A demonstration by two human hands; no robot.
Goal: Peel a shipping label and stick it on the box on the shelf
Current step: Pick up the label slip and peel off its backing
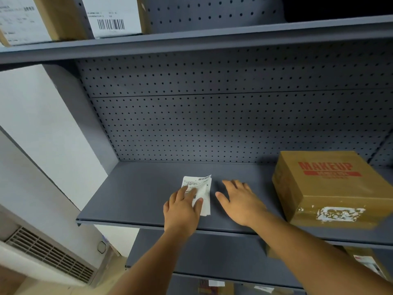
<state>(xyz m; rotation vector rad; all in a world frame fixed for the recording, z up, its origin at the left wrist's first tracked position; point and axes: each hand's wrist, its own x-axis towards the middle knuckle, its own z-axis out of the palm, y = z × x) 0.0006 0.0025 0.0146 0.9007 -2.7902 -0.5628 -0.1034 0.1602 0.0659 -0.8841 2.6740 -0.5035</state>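
A white shipping label sheet [202, 188] with barcodes lies flat on the grey shelf [131, 201], near its front edge. My left hand [182, 209] rests on the sheet's lower left part, fingers spread over it and pressing it down. My right hand [240, 203] hovers flat just right of the sheet, fingers apart, holding nothing. A brown cardboard box [327, 188] printed "MAKEUP" in red stands on the same shelf at the right, with torn white label remains on its front face.
A pegboard back panel [212, 124] closes the shelf behind. The shelf above carries labelled boxes [112, 15] at the left. Lower shelves hold more boxes [368, 262]. A vented unit [49, 254] sits on the floor at the left.
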